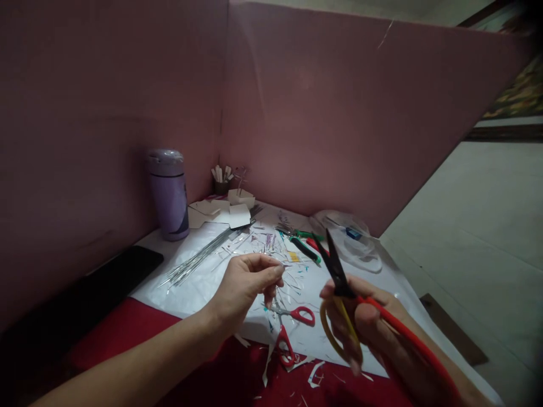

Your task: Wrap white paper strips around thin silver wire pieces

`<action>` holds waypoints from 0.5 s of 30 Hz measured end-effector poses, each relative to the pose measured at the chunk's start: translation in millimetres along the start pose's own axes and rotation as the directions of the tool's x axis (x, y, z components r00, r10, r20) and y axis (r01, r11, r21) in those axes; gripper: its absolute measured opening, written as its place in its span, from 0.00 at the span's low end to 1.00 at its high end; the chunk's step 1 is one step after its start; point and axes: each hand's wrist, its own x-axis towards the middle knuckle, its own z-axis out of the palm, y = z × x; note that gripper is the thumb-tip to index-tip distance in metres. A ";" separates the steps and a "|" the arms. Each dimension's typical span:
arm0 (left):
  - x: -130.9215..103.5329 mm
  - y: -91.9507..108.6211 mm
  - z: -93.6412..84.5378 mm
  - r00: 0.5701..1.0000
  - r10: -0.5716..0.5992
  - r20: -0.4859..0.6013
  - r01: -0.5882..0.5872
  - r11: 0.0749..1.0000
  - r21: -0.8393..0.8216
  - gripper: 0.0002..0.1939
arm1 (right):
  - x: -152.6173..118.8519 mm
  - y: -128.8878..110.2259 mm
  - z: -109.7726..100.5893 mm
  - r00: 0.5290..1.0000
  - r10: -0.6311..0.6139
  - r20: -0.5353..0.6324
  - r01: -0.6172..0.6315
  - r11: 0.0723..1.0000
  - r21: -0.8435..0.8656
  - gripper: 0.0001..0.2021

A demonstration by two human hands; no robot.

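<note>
My left hand (252, 277) is raised over the white paper (199, 297), with thumb and forefinger pinched together. Whatever lies between those fingertips is too small to make out. My right hand (373, 322) grips black-bladed scissors (336, 268) with a red and a yellow handle. Their blades point up and stand slightly apart, away from the left fingers. Below the left hand lies a smaller pair of red-handled scissors (285, 333), spread open. Thin wire-like scraps (271, 243) are scattered over the paper behind the left hand.
A bundle of thin metal wires (201, 254) lies left of the scraps. Green-and-black-handled pliers (305, 249) and a clear plastic bag (356, 243) lie to the right. A purple tumbler (168, 195), a dark flat object (127, 268) and white card pieces (240, 216) stand near pink partitions (318, 113).
</note>
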 end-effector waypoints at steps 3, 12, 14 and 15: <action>-3.4 2.7 2.9 0.999 0.039 -0.005 -0.038 0.997 0.063 0.08 | -11.0 14.7 10.4 0.995 0.087 -0.049 -0.086 0.996 0.026 0.25; -3.8 3.3 5.4 1.000 0.023 -0.005 -0.023 0.997 0.069 0.06 | -11.4 48.7 18.3 0.989 0.125 0.079 -0.138 0.973 0.187 0.29; -4.2 3.6 6.0 1.000 0.019 -0.012 -0.018 0.997 0.068 0.05 | -11.6 45.8 20.0 0.986 0.160 0.055 -0.168 0.964 0.204 0.28; -4.6 4.0 6.6 1.000 0.016 -0.014 -0.015 0.997 0.069 0.05 | -11.6 44.0 20.7 0.985 0.166 0.045 -0.172 0.963 0.206 0.28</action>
